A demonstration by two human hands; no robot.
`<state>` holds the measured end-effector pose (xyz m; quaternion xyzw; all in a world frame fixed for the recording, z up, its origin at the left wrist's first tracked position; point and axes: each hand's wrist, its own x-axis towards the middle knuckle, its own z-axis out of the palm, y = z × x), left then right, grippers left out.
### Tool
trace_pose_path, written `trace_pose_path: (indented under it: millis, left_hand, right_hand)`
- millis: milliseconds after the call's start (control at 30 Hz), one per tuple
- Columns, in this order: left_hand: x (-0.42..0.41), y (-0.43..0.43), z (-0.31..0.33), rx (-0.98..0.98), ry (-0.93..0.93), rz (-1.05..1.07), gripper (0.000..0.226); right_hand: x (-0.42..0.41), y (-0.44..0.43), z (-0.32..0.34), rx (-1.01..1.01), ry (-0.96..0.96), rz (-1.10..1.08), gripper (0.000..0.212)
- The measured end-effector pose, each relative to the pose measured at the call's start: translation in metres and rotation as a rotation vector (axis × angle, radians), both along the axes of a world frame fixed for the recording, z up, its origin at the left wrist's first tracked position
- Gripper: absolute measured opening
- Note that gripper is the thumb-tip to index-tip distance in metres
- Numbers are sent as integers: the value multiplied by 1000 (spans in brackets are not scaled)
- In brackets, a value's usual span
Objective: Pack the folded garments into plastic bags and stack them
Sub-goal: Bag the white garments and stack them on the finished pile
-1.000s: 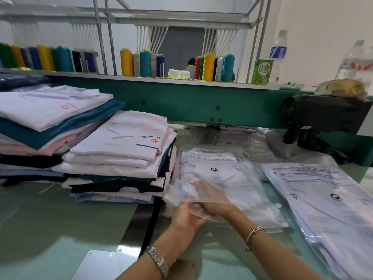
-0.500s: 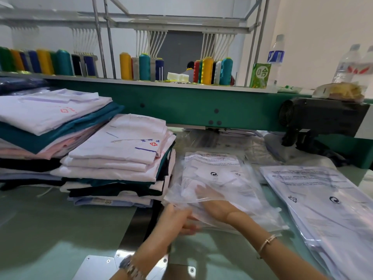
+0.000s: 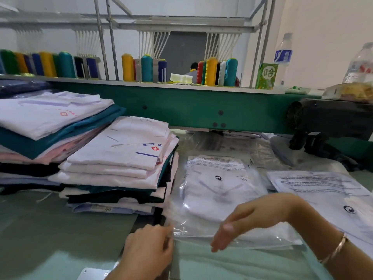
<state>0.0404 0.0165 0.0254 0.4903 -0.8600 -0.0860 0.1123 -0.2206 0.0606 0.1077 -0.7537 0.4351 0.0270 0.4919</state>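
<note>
Plastic bag [image 3: 218,199]: clear film, glossy, crinkled; white cloth shows through.
Left of it, folded garments [image 3: 121,158]: matt woven cloth in white, teal, pink and black.
Under it, counter [image 3: 40,239]: smooth pale green, soft sheen.
Behind it, beam [image 3: 181,106]: green painted metal, satin.
Farther behind, thread cones [image 3: 147,67]: shiny yarn.
Right of it, bracelet [image 3: 336,248]: polished metal.

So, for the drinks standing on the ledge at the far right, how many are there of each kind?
Plastic bottles: 2
Green carton: 1
Total: 3
</note>
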Motion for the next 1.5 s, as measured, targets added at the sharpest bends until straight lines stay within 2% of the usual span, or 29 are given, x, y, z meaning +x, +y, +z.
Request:
trace_pose_path:
  millis: [100, 167, 267, 333, 400, 467, 500, 600, 633, 767, 800, 900, 1000, 1267, 1367, 1500]
  left_hand:
    - [-7, -11, 26, -59, -114, 5, 26]
    - [-26, -24, 45, -168, -38, -13, 25]
    - [-86, -60, 65, -256, 95, -65, 27]
    - [-133, -94, 68, -245, 107, -80, 25]
    - [-172, -129, 60, -142, 136, -97, 28]
    - [-199, -156, 44, 61, 230, -92, 35]
    - [-207, -166, 33, 100, 253, -75, 37]
    - [-221, -188, 3, -15, 166, -41, 58]
    - [-221, -192, -4, -14, 145, -48, 61]
    - [-216, -205, -32, 55, 88, -99, 59]
    - [-215, -206, -38, 20, 79, -112, 59]
    - [-212, -211, -46, -49, 132, -135, 59]
    - [-211, -214, -52, -90, 158, -87, 61]
    - [-206, -217, -59, 30, 333, 83, 75]
    - [-200, -217, -59, -11, 330, 186, 80]
    - [-200, -216, -55, 16, 339, 179, 77]
  right_hand:
    - [-26, -31, 8, -50, -223, -20, 60]
    - [-44, -59, 7, -96, -375, -178, 62]
    - [-58, -110, -5, -153, -633, -645, 60]
    - [-61, -142, -19, -288, -642, -960, 55]
    - [-56, -164, -36, -345, -556, -1082, 57]
    - [-46, -177, -53, -381, -454, -1096, 60]
    - [-41, -182, -60, -412, -438, -1090, 57]
    - [-34, -198, -77, -486, -465, -1057, 55]
    - [-38, -204, -83, -527, -392, -1040, 58]
    - [-68, -219, -113, -757, 326, -875, 51]
    - [-72, -219, -120, -797, 409, -843, 52]
    - [-79, -222, -131, -872, 476, -859, 60]
    - [-86, -220, -131, -855, 582, -938, 60]
    - [-110, -198, -126, -867, 725, -1117, 53]
    - [-123, -190, -128, -838, 726, -1177, 53]
    - [-138, -172, -127, -830, 776, -1248, 55]
